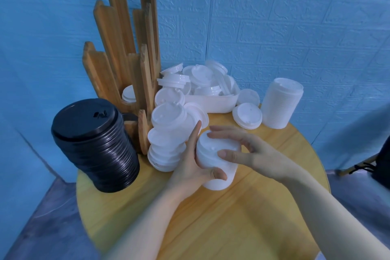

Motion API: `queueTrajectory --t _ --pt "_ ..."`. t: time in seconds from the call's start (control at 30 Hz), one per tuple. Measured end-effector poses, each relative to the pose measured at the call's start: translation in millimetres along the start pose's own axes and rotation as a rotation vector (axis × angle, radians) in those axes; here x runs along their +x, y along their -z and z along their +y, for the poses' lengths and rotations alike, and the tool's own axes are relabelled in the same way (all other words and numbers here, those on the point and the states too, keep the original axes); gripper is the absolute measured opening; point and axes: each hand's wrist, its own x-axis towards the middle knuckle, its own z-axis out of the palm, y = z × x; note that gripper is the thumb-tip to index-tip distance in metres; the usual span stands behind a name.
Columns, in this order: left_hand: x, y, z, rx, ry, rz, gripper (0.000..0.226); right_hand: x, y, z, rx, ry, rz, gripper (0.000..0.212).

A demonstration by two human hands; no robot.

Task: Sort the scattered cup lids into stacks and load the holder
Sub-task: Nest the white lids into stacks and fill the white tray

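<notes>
Round wooden table, head view. At centre, a short white stack of lids stands on the table. Left hand grips its 9 o'clock side: fingers straight up along the wall, thumb curled across the front. Right hand sits on top from 3 o'clock, thumb and fingertips curled over the top lid's rim.

Wooden holder at 11 o'clock; one white lid shows in a slot. Black stack at 9 o'clock, just beside the holder. Leaning pile of white lids sits between holder and left hand, touching its fingers. White tray at 12 o'clock, heaped with loose lids. Tall white stack at 2 o'clock; two single lids lie beside it.
</notes>
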Motion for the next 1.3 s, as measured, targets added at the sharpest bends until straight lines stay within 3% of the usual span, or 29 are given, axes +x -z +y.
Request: queueTrajectory --t 0.2,0.43,0.53,0.63,0.87,1.1,1.3 --pt "0 -2 1 -0.008 -0.019 0.010 0.120 -8 -12 -3 -0.274 -0.008 0.179 0.038" --pt "-3 -9 11 -0.016 -0.021 0.031 0.100 -7 -48 -8 -0.603 -0.037 0.530 0.066" --pt "-1 -7 4 -0.001 -0.047 0.070 0.095 -2 -56 -7 -0.702 -0.027 0.614 0.064" --pt "-1 -5 5 -0.007 -0.043 0.066 0.097 0 -55 -1 -0.641 0.014 0.613 0.059" --pt "0 -3 4 0.082 -0.054 0.070 0.098 -20 -39 38 -0.098 0.184 0.406 0.044" --pt "-2 -4 5 0.061 -0.085 0.047 0.108 -19 -46 39 -0.087 0.210 0.431 0.044" --pt "2 -7 4 0.052 -0.108 0.088 0.087 -18 -32 40 -0.043 0.221 0.366 0.040"
